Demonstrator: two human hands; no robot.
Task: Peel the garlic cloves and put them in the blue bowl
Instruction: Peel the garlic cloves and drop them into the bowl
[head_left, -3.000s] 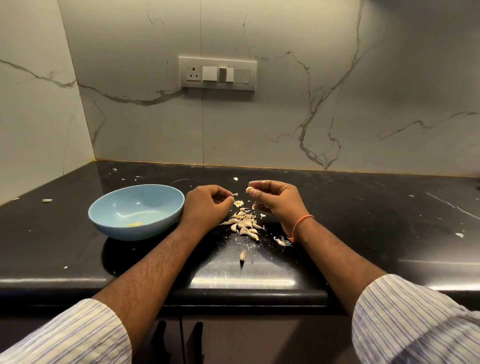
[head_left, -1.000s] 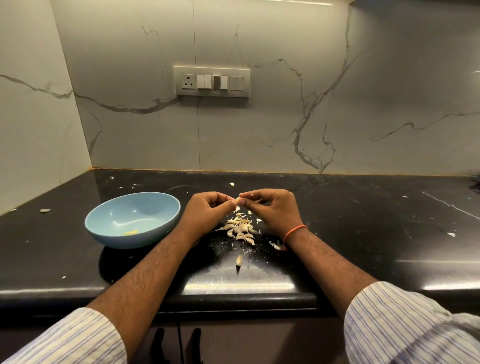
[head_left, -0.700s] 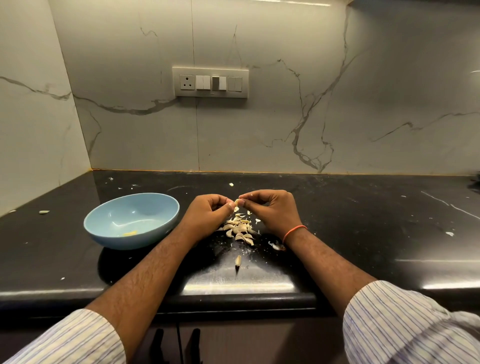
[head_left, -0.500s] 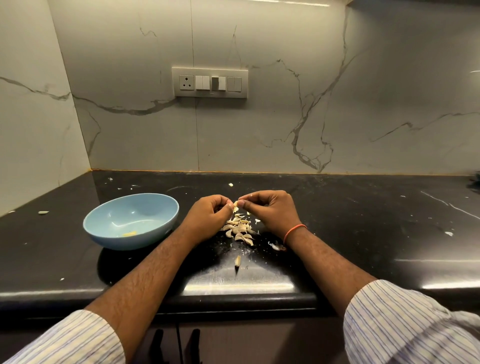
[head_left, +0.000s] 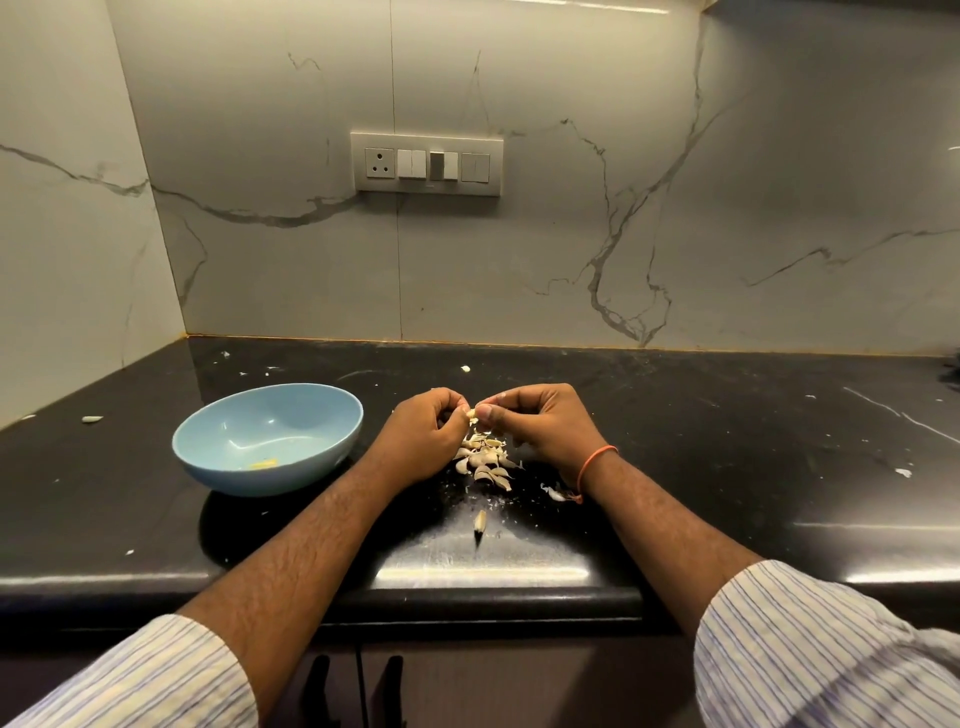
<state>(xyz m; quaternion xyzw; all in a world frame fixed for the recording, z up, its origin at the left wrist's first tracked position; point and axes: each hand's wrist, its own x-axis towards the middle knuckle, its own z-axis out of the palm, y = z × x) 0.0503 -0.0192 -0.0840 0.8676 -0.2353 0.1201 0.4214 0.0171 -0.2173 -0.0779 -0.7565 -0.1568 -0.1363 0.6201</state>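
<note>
Since three seconds earlier, your two hands had drawn together until their fingertips met over the pile; before that a clear gap lay between them.

Nearest you, below both wrists, a single garlic clove (head_left: 480, 520) lay alone on the black desk (head_left: 727, 467), well short of the pile. Just beneath your knuckles sat the heap of cloves and skins (head_left: 485, 460), with a loose skin (head_left: 553, 492) beside your right wrist and its orange band (head_left: 595, 462).

Your left hand (head_left: 423, 441) and right hand (head_left: 537, 426) were both curled, thumb and forefinger of each pinching the same small clove (head_left: 471, 413) held between them above the heap. How much skin remained on it was too small to tell.

That clove would likely handle as light and firm, with dry, brittle skin that flakes, and it may turn slick once bared. You would probably do best to hold it by one end and tear the skin from the other, without squeezing hard enough to shoot it out.

To the left of your left hand stood the blue bowl (head_left: 208, 462), holding a yellowish bit (head_left: 262, 464), perhaps one peeled clove.
</note>
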